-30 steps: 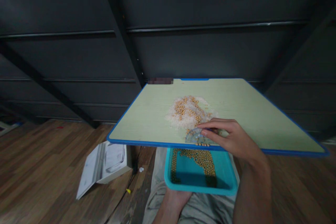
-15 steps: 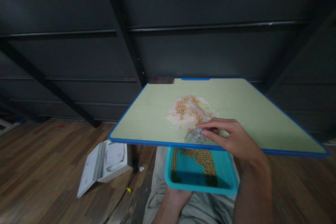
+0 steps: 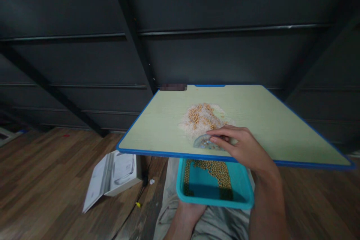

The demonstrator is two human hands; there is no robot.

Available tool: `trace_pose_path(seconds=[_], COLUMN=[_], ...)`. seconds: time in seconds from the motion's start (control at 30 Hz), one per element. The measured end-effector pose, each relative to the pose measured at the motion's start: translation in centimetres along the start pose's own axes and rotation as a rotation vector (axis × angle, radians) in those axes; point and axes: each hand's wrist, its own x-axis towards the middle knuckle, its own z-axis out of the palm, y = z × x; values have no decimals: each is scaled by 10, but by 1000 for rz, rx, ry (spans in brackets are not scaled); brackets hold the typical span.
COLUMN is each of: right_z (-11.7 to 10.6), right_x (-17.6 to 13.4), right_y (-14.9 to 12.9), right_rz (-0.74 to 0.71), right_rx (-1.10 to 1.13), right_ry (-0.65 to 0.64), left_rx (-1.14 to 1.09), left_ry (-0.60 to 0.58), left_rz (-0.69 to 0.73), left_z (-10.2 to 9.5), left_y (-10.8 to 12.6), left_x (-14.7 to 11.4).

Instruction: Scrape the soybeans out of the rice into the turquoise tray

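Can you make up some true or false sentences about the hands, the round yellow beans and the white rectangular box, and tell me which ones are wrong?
1. The right hand holds a see-through, curved-edged piece. True.
2. The left hand reaches under the turquoise rectangular plastic tray. True.
3. The tray stands in the middle of the pale green, blue-edged tabletop. False: it is below the tabletop's near edge.
4. Round yellow beans lie among small white grains on the tabletop. True.
5. The tray has no beans in it. False: it holds many.
6. The white rectangular box is shut. False: it is open.

no readable text, no legible labels, numbers or signs
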Motion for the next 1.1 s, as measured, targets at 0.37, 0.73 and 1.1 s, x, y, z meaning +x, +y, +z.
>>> trace_pose_path(seconds=[0.37,0.73,1.1], right_z=[4,8,10], right_x=[2,6,6], right_y=[4,10,7], right_rz=[-31,-66,-103], right_rx=[-14,-3,19], right_ry=[142,143,126], left_rx=[-58,-94,-241], left_ry=[-58,-67,-150], left_rz=[-60,-29,-52], left_z=[2,-6,0], left_y=[10,-1,6], left_x=[-8,0,-4])
